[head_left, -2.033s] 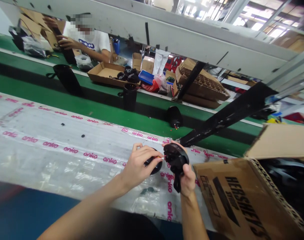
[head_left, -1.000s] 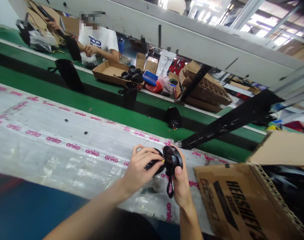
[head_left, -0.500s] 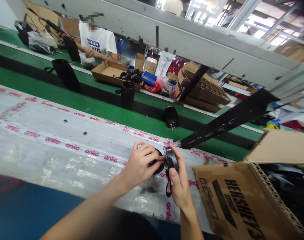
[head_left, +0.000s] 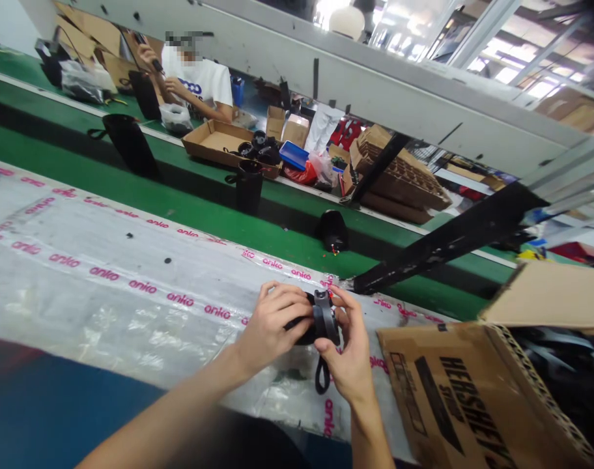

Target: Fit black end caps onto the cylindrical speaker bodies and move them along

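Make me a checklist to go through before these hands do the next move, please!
1. Right grip on the black ring-shaped part: ok, thumb and fingers are on it.
2. Left grip on the dark part beside it: ok, fingers curl over it.
3. Strap loop out from between the two parts: ok, it hangs below the ring-shaped one.
4. Two parts joined together: cannot tell, the fingers hide much of where they meet.
5. Bench without dark spots: not ok, a small round one shows on it.
6. Cardboard box open: ok, its flap is raised.
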### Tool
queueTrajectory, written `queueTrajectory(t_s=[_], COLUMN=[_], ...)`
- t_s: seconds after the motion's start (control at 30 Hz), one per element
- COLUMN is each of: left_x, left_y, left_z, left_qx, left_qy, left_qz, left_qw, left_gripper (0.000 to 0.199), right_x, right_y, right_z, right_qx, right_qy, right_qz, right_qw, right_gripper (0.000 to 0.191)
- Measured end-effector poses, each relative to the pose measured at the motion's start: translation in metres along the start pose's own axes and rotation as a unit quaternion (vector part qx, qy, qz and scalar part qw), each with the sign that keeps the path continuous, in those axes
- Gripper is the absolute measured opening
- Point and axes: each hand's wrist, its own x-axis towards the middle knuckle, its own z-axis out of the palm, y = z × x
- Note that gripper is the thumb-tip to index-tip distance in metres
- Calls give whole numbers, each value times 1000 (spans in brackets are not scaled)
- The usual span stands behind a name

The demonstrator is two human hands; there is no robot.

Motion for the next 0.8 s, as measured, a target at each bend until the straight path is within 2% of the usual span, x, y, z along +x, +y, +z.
queueTrajectory(t_s=[0.1,0.17,0.23,0.3,0.4,0.47,0.57,0.63,0.73,0.8], left_x=[-6,-10,-12,-12,-10,-9,-7,-7,-10,-15], left_y=[-3,-6,-9,-10,-11,-11,-10,-9,-10,-14], left_z=[0,1,2,2,2,2,4,6,6,2], left_qx=[-19,-57,-96,-119,-144,-159,-170,-177,-228,-319], left_qy=[-1,-10,-25,-41,-61,-64,-41,-30,-22,-19], left_qz=[-65,-103,-110,-96,-81,-102,-157,-182,-183,-193], left_qw=[998,993,989,987,984,980,972,967,956,927], left_gripper=[11,14,17,21,27,27,28,26,24,30], right_x=[-2,-4,-5,-5,-5,-5,-5,-5,-3,-3], right_y=[-8,-17,-26,-30,-21,-12,-1,1,0,-3], right_z=[0,-4,-11,-16,-17,-13,-4,2,10,13], right_qx=[-55,-83,-104,-111,-88,-42,22,8,-62,-100], right_qy=[-15,-61,-111,-127,-80,-59,-46,-16,35,47], right_qz=[-19,-18,-8,4,30,53,61,45,14,9], right_qw=[998,995,988,986,992,996,997,999,997,994], right_gripper=[93,94,99,95,80,80,86,87,81,78])
